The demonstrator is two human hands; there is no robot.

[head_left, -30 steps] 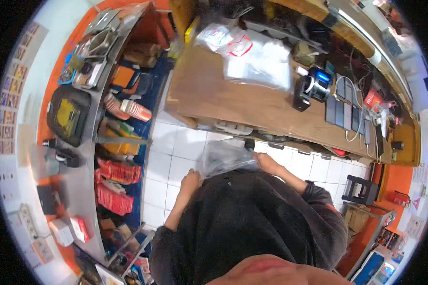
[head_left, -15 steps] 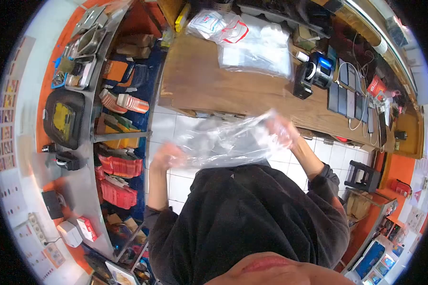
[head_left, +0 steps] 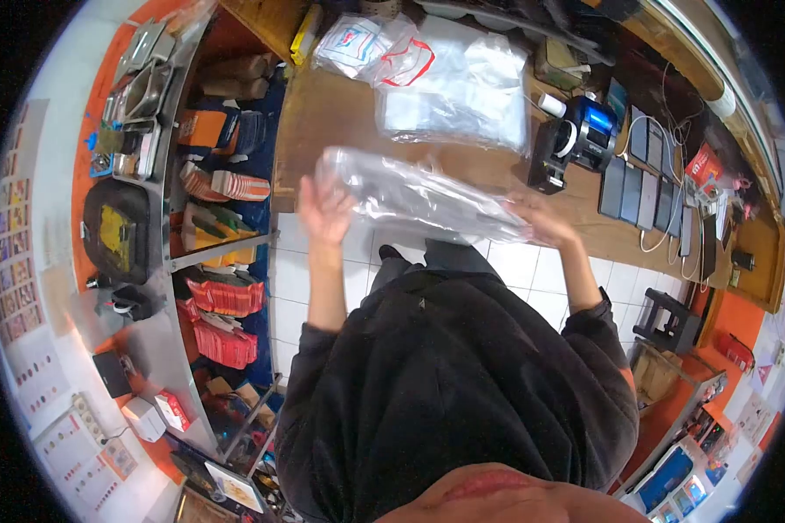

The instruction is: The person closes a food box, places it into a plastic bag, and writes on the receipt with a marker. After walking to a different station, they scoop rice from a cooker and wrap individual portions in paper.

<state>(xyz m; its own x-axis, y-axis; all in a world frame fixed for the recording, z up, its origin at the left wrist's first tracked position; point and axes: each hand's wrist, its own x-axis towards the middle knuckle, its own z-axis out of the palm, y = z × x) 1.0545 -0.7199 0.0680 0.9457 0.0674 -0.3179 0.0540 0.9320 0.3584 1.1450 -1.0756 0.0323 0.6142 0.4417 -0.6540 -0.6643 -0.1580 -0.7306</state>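
A clear plastic bag is stretched between my two hands, over the front edge of the wooden counter. My left hand is at the bag's left end, fingers apart and pointing up, with the plastic against it. My right hand is closed on the bag's right end. Farther back on the counter lies a stack of clear plastic bags. A white bag with blue print and a bag with a red stripe overlap its left side.
On the wooden counter, to the right, stand a black printer and several phones with cables. Steel shelving with red packets and striped boxes runs along the left. A black stand is at the right.
The bag and both hands have moved up toward the counter. My left hand has risen and its fingers have spread. The bag now hangs narrower and slopes down to the right.
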